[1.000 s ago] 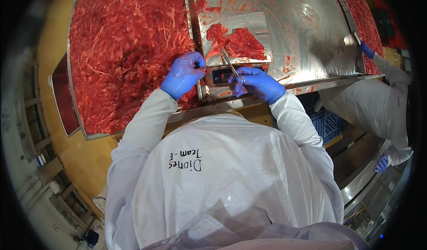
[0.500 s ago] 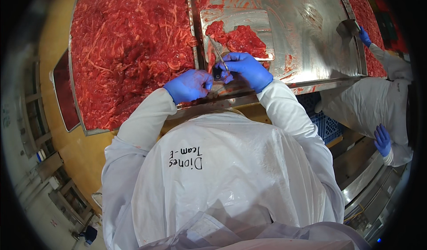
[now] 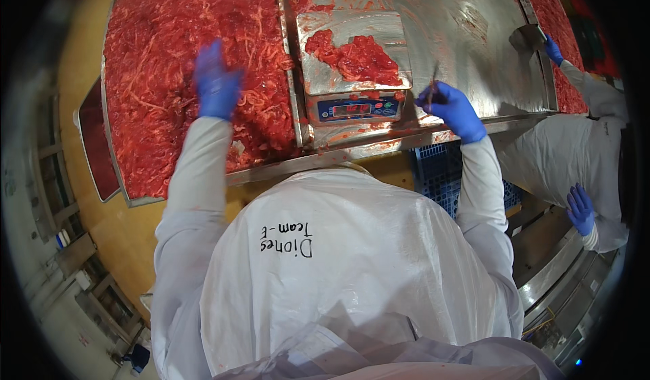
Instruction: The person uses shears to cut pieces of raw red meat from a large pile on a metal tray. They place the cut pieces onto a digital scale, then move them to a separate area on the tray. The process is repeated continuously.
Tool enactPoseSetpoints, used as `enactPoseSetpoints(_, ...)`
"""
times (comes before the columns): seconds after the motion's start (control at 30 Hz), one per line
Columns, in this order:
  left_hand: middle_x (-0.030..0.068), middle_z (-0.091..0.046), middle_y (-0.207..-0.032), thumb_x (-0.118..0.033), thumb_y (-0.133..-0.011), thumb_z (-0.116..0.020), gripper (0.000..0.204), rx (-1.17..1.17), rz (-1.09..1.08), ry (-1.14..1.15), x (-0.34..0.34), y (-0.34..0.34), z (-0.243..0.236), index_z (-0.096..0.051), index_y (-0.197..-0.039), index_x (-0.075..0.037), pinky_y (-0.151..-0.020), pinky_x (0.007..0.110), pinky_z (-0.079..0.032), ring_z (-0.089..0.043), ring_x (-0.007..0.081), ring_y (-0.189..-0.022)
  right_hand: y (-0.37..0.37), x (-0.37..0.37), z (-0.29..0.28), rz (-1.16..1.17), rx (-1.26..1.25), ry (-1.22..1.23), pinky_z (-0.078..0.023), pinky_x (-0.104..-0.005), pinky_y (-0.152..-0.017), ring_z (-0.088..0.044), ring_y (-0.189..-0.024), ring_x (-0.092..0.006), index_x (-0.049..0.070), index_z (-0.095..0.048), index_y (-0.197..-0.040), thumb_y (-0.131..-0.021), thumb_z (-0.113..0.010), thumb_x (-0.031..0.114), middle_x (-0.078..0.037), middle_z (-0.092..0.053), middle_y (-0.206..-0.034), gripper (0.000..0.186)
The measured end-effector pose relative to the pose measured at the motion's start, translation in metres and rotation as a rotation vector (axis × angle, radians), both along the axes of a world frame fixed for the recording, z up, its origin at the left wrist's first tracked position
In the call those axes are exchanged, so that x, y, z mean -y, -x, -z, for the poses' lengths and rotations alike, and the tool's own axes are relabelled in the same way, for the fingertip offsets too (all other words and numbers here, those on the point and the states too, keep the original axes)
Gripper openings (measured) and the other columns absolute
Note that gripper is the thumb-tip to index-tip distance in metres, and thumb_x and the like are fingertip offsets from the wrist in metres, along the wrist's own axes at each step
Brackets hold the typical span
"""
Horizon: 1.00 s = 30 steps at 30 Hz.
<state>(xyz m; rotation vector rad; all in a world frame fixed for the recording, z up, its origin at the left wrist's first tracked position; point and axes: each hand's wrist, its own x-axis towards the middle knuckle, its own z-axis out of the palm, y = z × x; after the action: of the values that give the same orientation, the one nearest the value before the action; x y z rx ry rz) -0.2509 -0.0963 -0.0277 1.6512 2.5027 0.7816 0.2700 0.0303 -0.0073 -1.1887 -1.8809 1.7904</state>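
Note:
My left hand (image 3: 218, 85), in a blue glove, is over the large heap of raw red meat strips (image 3: 169, 55). It is smeared by motion, but its fingers look stretched out with the thumb apart, and nothing shows in it. To the right of the scale (image 3: 355, 108), my right hand (image 3: 455, 113) is closed on a pair of scissors (image 3: 435, 75), whose tips point away from me. The scissors' handles are mostly hidden by the fingers. A few pieces of meat (image 3: 365, 60) lie on the scale's metal plate (image 3: 352, 23).
A metal divider (image 3: 292, 62) separates the heap from the steel worktop (image 3: 467, 48). A blue crate (image 3: 437, 177) is below the table edge. On the right, a co-worker's gloved hand (image 3: 554, 50) holds a flat metal scoop (image 3: 528, 38); their other hand (image 3: 581, 211) hangs lower.
My hands have parted: the left moved up and left over the meat, the right moved right with the scissors. The scale's display is now uncovered.

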Motion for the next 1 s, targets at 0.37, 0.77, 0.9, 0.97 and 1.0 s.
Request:
enactPoseSetpoints(0.37, 0.0173, -0.051, -0.156, 0.004, -0.087, -0.058, 0.072, 0.789, 0.410, -0.078, -0.028, -0.122, -0.028, -0.043, -0.157, -0.003, -0.121, 0.041, -0.039, -0.048, 0.0282, -0.145, 0.167, 0.074, -0.044, -0.194, -0.198, -0.308, -0.055, -0.0381, -0.097, -0.070, -0.108, -0.0249, 0.006, -0.063, -0.131, -0.089, -0.081, 0.020, -0.012, -0.069, -0.118, 0.048)
enactPoseSetpoints(0.77, 0.0245, -0.062, -0.113, -0.006, -0.084, -0.069, 0.025, -0.192, 0.440, 0.645, 0.107, -0.107, 0.016, -0.067, -0.109, -0.008, -0.084, 0.052, -0.055, -0.065, 0.0441, -0.103, 0.002, -0.047, 0.128, 0.644, 0.532, -0.408, -0.051, -0.0453, -0.106, -0.065, -0.126, -0.0395, 0.002, -0.051, -0.145, -0.095, -0.074, 0.040, -0.026, -0.065, -0.137, 0.067)
enactPoseSetpoints(0.9, 0.0227, -0.061, -0.086, -0.005, -0.086, -0.063, 0.004, 0.161, 0.537, 0.301, 0.074, -0.077, 0.014, -0.063, -0.090, -0.006, -0.073, 0.053, -0.051, -0.063, 0.0454, -0.083, 0.017, 0.043, 0.102, 0.582, 0.363, -0.282, -0.053, -0.0440, -0.103, -0.069, -0.120, -0.0360, 0.006, -0.054, -0.144, -0.094, -0.077, 0.035, -0.022, -0.069, -0.131, 0.063)
enactPoseSetpoints(0.97, 0.0171, -0.061, -0.082, -0.002, -0.082, -0.062, 0.007, 0.283, 0.631, 0.299, 0.047, -0.061, -0.001, -0.062, -0.088, -0.005, -0.070, 0.043, -0.051, -0.061, 0.0314, -0.078, 0.025, 0.069, 0.095, 0.517, 0.396, -0.349, -0.054, -0.0427, -0.101, -0.070, -0.117, -0.0341, 0.007, -0.056, -0.143, -0.093, -0.078, 0.034, -0.020, -0.070, -0.129, 0.061)
enactPoseSetpoints(1.0, 0.0125, -0.058, -0.080, -0.001, -0.080, -0.061, 0.007, 0.462, 0.596, 0.371, 0.028, -0.068, -0.033, -0.060, -0.086, -0.004, -0.071, 0.038, -0.049, -0.056, 0.0227, -0.076, 0.024, 0.071, 0.093, 0.543, 0.397, -0.335, -0.054, -0.0421, -0.101, -0.070, -0.117, -0.0335, 0.007, -0.057, -0.142, -0.094, -0.078, 0.034, -0.020, -0.071, -0.129, 0.059)
